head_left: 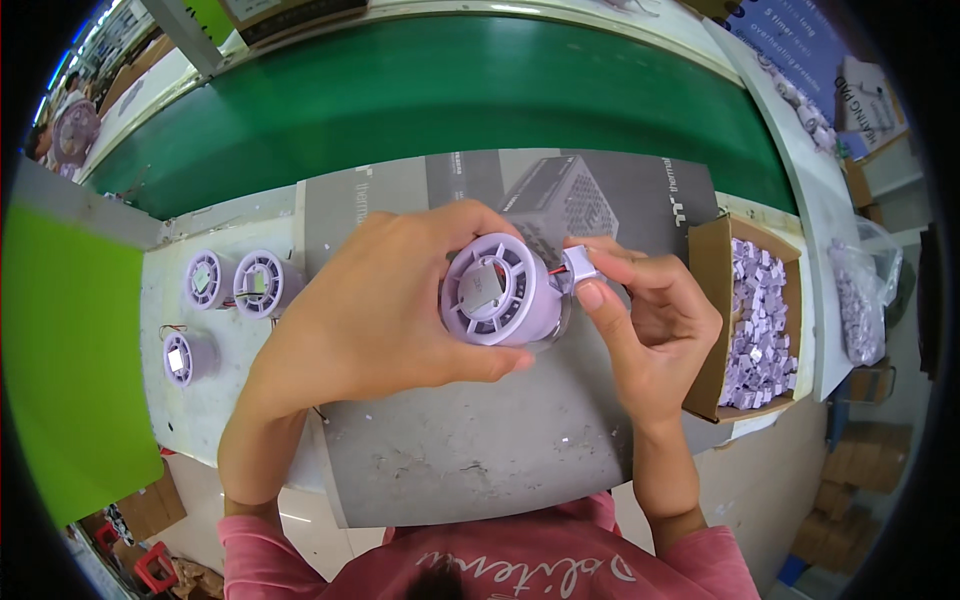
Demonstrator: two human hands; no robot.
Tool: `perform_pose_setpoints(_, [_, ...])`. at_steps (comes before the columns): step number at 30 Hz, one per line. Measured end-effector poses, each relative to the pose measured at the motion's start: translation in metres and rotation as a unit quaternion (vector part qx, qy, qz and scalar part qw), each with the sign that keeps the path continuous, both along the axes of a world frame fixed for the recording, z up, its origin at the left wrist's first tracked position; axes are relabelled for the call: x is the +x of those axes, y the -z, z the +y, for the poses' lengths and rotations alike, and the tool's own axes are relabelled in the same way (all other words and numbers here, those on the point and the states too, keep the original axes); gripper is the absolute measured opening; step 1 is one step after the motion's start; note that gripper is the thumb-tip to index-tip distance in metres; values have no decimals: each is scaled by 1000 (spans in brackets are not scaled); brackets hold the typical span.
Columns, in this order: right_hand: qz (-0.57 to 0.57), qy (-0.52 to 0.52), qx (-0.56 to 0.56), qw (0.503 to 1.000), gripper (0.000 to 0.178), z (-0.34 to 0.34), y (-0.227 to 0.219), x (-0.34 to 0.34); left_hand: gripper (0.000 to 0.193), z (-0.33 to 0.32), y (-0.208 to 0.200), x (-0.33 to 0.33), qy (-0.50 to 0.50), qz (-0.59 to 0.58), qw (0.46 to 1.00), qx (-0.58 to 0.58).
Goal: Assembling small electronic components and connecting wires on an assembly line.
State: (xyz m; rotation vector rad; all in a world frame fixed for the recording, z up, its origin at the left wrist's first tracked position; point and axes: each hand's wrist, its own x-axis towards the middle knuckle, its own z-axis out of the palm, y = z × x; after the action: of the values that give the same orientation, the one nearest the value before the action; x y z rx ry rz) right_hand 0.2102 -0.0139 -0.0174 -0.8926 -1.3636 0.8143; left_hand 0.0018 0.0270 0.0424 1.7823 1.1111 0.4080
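Thumb and fingers of my left hand point(375, 310) curl around a round lilac plastic fan housing point(505, 290), clamped on its sides, the back of the hand upward and the spoked face towards me. My right hand point(655, 340), fingers bent, pinches a small lilac plastic piece point(581, 265) between thumb and fingertip, just right of the housing; short red and dark wires point(557, 270) run between the two. I hold both above a grey printed sheet point(480, 440) covering the middle of a white table point(235, 405).

By the table's right edge stands an open brown cardboard box point(707, 300), heaped with small lilac plastic pieces point(760, 325). Towards the left edge stand three similar lilac housings point(205, 280), two side by side, one nearer me. Beyond the far edge lies a wide green belt point(450, 90). Between my wrists, the sheet's scuffed, scrap-dotted surface stretches open to the near edge.
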Motion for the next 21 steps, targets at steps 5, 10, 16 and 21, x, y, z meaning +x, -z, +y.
perform_pose_setpoints(5, [-61, 32, 54, 996, 19, 1, -1, -3, 62, 2, 3, -2, 16, -46, 999, -21])
perform_pose_setpoints(10, [-64, 34, 76, 994, 21, 0, -5, -2, 64, 0, 0, -3, 35, -90, 995, 12])
perform_pose_setpoints(16, [-140, 37, 143, 979, 22, 2, -9, -6, 64, -3, -12, -4, 32, 20, 999, 19])
perform_pose_setpoints(21, [-153, 37, 154, 976, 24, 3, -8, -3, 65, -2, -5, -3, 24, -29, 999, 23])
